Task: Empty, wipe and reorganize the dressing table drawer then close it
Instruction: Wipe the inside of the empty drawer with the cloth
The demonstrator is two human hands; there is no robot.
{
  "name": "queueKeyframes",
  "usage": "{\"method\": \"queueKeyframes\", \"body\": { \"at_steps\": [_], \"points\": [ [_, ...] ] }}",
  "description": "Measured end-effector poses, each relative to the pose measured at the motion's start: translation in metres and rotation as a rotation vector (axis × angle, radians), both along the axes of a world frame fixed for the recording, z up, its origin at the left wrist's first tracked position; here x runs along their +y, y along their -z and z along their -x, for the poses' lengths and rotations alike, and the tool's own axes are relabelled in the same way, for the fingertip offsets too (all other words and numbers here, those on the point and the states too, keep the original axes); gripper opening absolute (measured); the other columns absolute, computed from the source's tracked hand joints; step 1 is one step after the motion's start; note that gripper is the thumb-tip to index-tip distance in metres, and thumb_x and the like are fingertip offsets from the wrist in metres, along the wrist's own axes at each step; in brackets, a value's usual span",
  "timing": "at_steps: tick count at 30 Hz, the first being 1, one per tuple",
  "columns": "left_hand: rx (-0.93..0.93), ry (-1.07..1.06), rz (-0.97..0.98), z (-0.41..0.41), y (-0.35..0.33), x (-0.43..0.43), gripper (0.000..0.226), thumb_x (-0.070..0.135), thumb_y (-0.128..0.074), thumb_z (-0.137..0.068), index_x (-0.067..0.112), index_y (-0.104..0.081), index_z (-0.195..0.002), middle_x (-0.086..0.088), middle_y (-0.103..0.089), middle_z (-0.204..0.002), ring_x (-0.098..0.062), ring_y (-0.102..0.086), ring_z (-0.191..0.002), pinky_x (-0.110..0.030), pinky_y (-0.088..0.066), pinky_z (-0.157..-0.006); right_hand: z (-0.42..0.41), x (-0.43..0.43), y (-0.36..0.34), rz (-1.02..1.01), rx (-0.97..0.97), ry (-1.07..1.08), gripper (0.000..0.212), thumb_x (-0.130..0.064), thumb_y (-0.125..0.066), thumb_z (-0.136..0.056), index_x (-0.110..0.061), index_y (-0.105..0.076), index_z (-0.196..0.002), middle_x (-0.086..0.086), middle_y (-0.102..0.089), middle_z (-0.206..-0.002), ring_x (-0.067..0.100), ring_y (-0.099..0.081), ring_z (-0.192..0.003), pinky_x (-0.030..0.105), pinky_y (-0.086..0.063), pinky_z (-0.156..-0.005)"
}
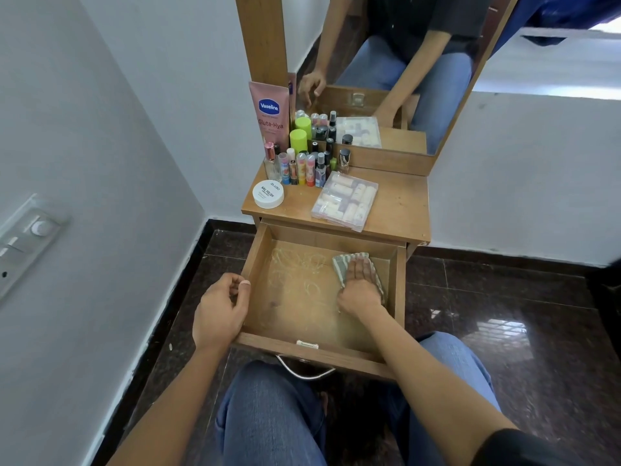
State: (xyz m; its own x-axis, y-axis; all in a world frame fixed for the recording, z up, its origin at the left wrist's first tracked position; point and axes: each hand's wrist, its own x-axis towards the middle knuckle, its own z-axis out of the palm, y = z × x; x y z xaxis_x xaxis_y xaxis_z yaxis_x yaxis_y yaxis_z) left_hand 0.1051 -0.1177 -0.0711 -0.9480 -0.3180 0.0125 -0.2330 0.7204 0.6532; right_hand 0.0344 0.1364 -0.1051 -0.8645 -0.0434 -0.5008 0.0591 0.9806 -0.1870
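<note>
Pressing the cloth (340, 266) onto the drawer (292, 307) floor, right hand (361, 285) flat-fingered.

The right hand (361, 284) covers most of the striped cloth (338, 264) at the right side of the drawer (353, 359); only its edges show. Labels on the small bottles (304, 168) crowded at the back left corner of the tabletop (400, 203) are too small to read. The picture's top edge cuts off the mirror (386, 62).
</note>
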Motion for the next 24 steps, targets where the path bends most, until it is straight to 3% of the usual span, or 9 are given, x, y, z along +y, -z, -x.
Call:
{"method": "queueKeyframes", "body": {
  "at_steps": [7,15,20,24],
  "points": [
    [0.003,0.011,0.000,-0.001,-0.003,0.003,0.016,0.038,-0.049,-0.098,0.027,-0.061,-0.094,0.011,-0.061,-0.075,-0.008,-0.058,-0.063,-0.025,-0.038,-0.053,-0.017,0.009,0.006,-0.106,-0.048,0.036,0.084,-0.035,-0.039,-0.097,0.000,0.020,-0.146,0.018,0.026,-0.154,0.030,0.021,-0.144,0.039,0.009,-0.118],
    [0.019,0.007,-0.012,0.000,-0.004,0.002,0.016,0.037,-0.050,-0.097,0.027,-0.061,-0.092,0.010,-0.062,-0.073,-0.009,-0.059,-0.065,-0.027,-0.041,-0.055,-0.005,-0.006,-0.001,-0.109,-0.005,-0.014,0.076,-0.017,-0.034,-0.093,0.000,0.016,-0.148,0.017,0.022,-0.156,0.028,0.019,-0.145,0.038,0.008,-0.119],
    [0.022,0.004,-0.005,-0.002,-0.003,0.002,0.017,0.039,-0.049,-0.097,0.027,-0.061,-0.091,0.010,-0.062,-0.073,-0.010,-0.060,-0.064,-0.027,-0.042,-0.054,-0.015,0.012,0.003,-0.130,-0.047,-0.043,0.080,-0.032,-0.037,-0.098,0.000,0.018,-0.147,0.017,0.023,-0.156,0.029,0.018,-0.145,0.039,0.004,-0.120],
    [0.021,-0.003,-0.006,-0.002,-0.004,0.003,0.017,0.038,-0.050,-0.097,0.027,-0.061,-0.090,0.010,-0.061,-0.072,-0.009,-0.059,-0.064,-0.027,-0.040,-0.055,-0.003,0.000,-0.009,-0.114,-0.068,0.049,0.082,-0.024,-0.041,-0.095,0.000,0.019,-0.147,0.017,0.024,-0.156,0.029,0.019,-0.145,0.043,-0.003,-0.120]
  ]
}}
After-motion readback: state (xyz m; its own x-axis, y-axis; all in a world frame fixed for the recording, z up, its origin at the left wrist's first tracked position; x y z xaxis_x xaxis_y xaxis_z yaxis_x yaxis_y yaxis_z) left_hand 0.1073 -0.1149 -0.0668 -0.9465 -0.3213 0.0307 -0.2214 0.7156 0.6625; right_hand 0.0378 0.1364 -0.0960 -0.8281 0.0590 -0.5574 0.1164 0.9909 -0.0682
